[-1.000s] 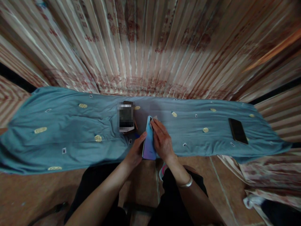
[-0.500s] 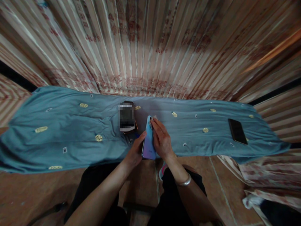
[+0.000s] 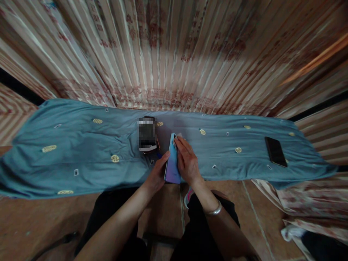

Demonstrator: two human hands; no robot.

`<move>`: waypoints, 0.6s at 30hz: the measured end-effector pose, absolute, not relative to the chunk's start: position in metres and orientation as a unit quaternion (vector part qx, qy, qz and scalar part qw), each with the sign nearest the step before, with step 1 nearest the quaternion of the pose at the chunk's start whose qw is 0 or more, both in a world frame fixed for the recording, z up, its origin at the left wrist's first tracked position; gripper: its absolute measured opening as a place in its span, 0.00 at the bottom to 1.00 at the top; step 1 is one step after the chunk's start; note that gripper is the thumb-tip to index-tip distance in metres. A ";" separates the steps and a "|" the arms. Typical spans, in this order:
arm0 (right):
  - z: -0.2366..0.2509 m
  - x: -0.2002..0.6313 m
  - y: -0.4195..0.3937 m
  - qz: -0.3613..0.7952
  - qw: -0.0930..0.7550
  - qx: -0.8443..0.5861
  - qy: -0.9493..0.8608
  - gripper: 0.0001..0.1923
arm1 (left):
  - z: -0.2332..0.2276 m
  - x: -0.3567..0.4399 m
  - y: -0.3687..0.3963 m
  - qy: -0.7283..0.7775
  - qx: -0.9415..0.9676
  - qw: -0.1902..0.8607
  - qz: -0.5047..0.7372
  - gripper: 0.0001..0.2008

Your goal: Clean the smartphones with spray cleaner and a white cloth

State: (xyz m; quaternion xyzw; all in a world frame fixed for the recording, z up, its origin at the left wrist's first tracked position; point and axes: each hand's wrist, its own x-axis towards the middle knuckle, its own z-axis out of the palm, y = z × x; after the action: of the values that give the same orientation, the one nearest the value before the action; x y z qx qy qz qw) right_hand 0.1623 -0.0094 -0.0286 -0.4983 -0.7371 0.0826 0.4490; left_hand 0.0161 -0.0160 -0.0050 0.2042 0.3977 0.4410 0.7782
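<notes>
Here we hold the phone [image 3: 173,165] in our left hand [image 3: 158,169], over the surface's [image 3: 89,145] near edge, around the middle; our right hand [image 3: 188,163], fingers together, presses a pale scrap [image 3: 179,135] to its back.

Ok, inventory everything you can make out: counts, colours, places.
Phone: 1, blue to purple, at centre
Thin scrap: 1, whitish, at right fingers
Cloth: 1, teal, across middle
Slab: 1, black, cloth's right end
Stack, blurred: 1, mostly black, left of phone
Curtains: count unclear, beige, behind
Floor: 1, brown, below
Shoe: 1, grey and pink, below
Bracelet: 1, silver, right forearm
Legs: 2, black trousers, bottom
Left hand: 1, bare, phone's left side
Right hand: 1, bare, phone's right side
</notes>
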 end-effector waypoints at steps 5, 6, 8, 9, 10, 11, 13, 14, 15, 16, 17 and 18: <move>-0.029 0.160 -0.012 0.088 0.441 -0.493 -0.745 0.28 | -0.005 0.014 -0.014 0.392 0.209 0.774 0.451 0.30; -0.029 0.158 -0.013 0.093 0.438 -0.489 -0.749 0.28 | -0.006 0.013 -0.013 0.390 0.209 0.771 0.458 0.29; -0.028 0.156 -0.014 0.096 0.440 -0.479 -0.753 0.28 | -0.006 0.012 -0.012 0.384 0.209 0.767 0.470 0.26; -0.028 0.155 -0.015 0.096 0.442 -0.476 -0.754 0.28 | -0.006 0.012 -0.011 0.382 0.209 0.766 0.473 0.25; -0.028 0.155 -0.014 0.094 0.445 -0.476 -0.753 0.28 | -0.006 0.012 -0.011 0.381 0.207 0.767 0.473 0.25; -0.028 0.156 -0.014 0.092 0.448 -0.479 -0.750 0.27 | -0.006 0.012 -0.012 0.381 0.206 0.768 0.471 0.25; -0.027 0.157 -0.012 0.090 0.449 -0.489 -0.743 0.27 | -0.007 0.014 -0.013 0.387 0.207 0.772 0.460 0.25; -0.027 0.158 -0.011 0.089 0.449 -0.494 -0.739 0.27 | -0.007 0.014 -0.014 0.390 0.209 0.773 0.454 0.25; -0.026 0.159 -0.011 0.088 0.449 -0.497 -0.737 0.28 | -0.008 0.015 -0.015 0.393 0.210 0.774 0.449 0.25; -0.026 0.160 -0.010 0.087 0.450 -0.499 -0.736 0.27 | -0.008 0.015 -0.016 0.396 0.211 0.774 0.447 0.24; -0.026 0.160 -0.010 0.086 0.450 -0.499 -0.736 0.27 | -0.008 0.015 -0.016 0.398 0.212 0.771 0.450 0.23; -0.026 0.160 -0.011 0.084 0.450 -0.498 -0.737 0.27 | -0.007 0.015 -0.016 0.400 0.211 0.767 0.456 0.23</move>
State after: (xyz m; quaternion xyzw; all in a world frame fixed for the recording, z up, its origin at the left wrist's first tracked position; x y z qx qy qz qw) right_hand 0.1600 -0.0106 -0.0262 -0.4976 -0.7369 0.0842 0.4496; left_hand 0.0151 -0.0164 -0.0075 0.2112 0.3998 0.4560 0.7665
